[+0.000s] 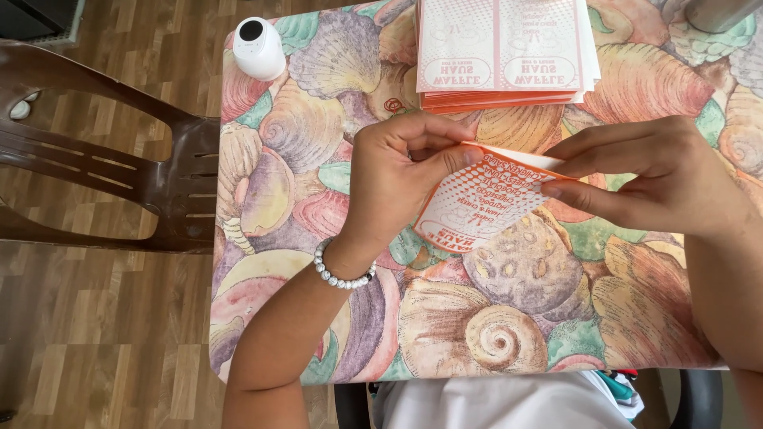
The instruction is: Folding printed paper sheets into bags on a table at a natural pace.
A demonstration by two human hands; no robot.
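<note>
Both of my hands hold one flat orange-and-white printed paper box blank [485,199] a little above the table. My left hand [401,171], with a white bead bracelet on the wrist, pinches its left end, thumb and fingers folded over the top edge. My right hand [648,171] pinches its right end between thumb and fingers. The blank tilts down toward me, printed side up. A stack of the same flat blanks [501,56] lies at the far edge of the table, just beyond my hands.
The table carries a cloth printed with seashells [509,318]. A small white round device [258,48] stands at its far left corner. A dark brown plastic chair [119,171] stands to the left on a wood floor. A grey metal object [715,12] sits at the far right.
</note>
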